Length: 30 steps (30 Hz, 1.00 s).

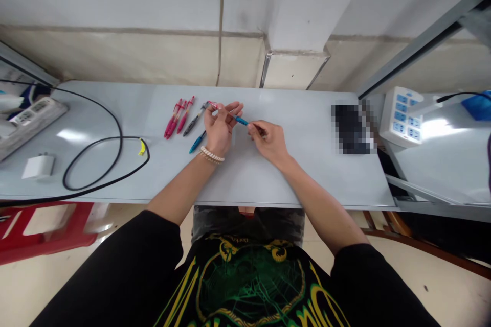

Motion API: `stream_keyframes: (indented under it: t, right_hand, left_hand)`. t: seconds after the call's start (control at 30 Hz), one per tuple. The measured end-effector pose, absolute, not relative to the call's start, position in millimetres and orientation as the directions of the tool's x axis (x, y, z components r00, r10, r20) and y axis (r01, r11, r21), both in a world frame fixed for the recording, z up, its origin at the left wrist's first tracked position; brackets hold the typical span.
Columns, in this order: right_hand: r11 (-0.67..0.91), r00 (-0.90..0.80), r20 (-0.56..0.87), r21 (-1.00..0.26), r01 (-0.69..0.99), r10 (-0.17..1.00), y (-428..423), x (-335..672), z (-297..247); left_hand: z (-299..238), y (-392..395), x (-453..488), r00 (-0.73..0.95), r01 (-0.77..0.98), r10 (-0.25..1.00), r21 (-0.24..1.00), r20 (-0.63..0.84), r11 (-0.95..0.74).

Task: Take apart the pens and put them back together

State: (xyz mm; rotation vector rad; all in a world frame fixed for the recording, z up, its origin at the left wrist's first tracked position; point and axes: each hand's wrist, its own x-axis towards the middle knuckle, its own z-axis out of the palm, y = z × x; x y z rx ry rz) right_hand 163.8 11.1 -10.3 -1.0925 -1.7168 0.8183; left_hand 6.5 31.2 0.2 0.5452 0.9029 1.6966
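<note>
- So, my right hand (268, 142), at the centre of the frame, pinches the end of a blue pen (241, 120) between thumb and fingers.
- My left hand (219, 130), just left of centre, has its fingers curled at the pen's other end; whether they are clamped on it I cannot tell.
- The blue pen slants between my 2 hands, over the middle of the table (314, 163).
- Left of my left hand, 3 pink pens (178, 118) lie side by side, a grey pen (194, 120) next to them; 1 end of a teal pen (198, 142) is hidden by that hand.
- My forearms cross the table's front edge, low in the frame; its back edge runs along the wall (153, 56), above my hands.
- The widest stretch of tabletop for moving lies right of centre, between my right hand and a dark, pixelated object (350, 130).
- On the left, a looped black cable (121, 138) takes up room, its yellow tag (142, 147) toward the pens.
</note>
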Motion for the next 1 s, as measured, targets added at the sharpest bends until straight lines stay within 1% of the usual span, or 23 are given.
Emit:
stream_keyframes:
  t: [0.13, 0.27, 0.33, 0.4, 0.5, 0.6, 0.73, 0.8, 0.9, 0.93, 1.0]
  right_hand:
    - [0.419, -0.203, 0.371, -0.856, 0.304, 0.906, 10.9, 163.1, -10.6]
    - [0.427, -0.204, 0.378, -0.840, 0.335, 0.903, 10.9, 163.5, -11.2]
    - [0.461, -0.239, 0.400, -0.822, 0.334, 0.885, 11.0, 164.0, -11.9]
    - [0.464, -0.270, 0.388, -0.820, 0.335, 0.881, 11.0, 164.4, -12.3]
    - [0.389, -0.251, 0.319, -0.865, 0.318, 0.914, 10.6, 164.7, -12.4]
    - [0.309, -0.232, 0.251, -0.914, 0.263, 0.940, 9.8, 163.5, -12.4]
    - [0.207, -0.283, 0.160, -0.967, 0.148, 0.946, 8.5, 157.6, -11.2]
    - [0.142, -0.329, 0.117, -0.989, 0.051, 0.937, 8.4, 153.1, -8.9]
    - [-0.008, -0.387, 0.040, -0.993, -0.120, 0.921, 9.9, 147.9, -3.3]
    - [-0.049, -0.409, 0.015, -0.988, -0.146, 0.912, 10.8, 147.5, -0.9]
    - [-0.077, -0.427, -0.004, -0.985, -0.154, 0.904, 12.6, 149.1, 4.4]
  left_hand:
    - [3.4, 30.6, 7.8, -0.317, -0.606, 0.941, 0.789, -0.118, -0.105]
    - [4.8, 30.4, 8.7, -0.308, -0.612, 0.945, 0.784, -0.112, -0.106]
    - [4.7, 30.2, 9.0, -0.300, -0.614, 0.948, 0.782, -0.104, -0.109]
    - [4.0, 30.5, 9.1, -0.279, -0.615, 0.955, 0.782, -0.098, -0.099]
    - [1.7, 32.2, 8.2, -0.237, -0.610, 0.968, 0.788, -0.082, -0.083]
    - [-1.0, 35.0, 5.6, -0.210, -0.585, 0.975, 0.809, -0.077, -0.063]
    - [-2.9, 35.0, 2.4, -0.162, -0.538, 0.984, 0.843, -0.073, -0.026]
    - [-1.9, 30.8, 2.7, -0.072, -0.487, 0.996, 0.873, -0.049, 0.007]
    - [2.4, 20.5, 5.2, 0.117, -0.372, 0.993, 0.927, 0.011, 0.033]
    - [4.3, 17.1, 6.2, 0.173, -0.329, 0.985, 0.944, 0.031, 0.028]
    - [7.7, 12.1, 7.9, 0.258, -0.259, 0.964, 0.966, 0.064, 0.005]
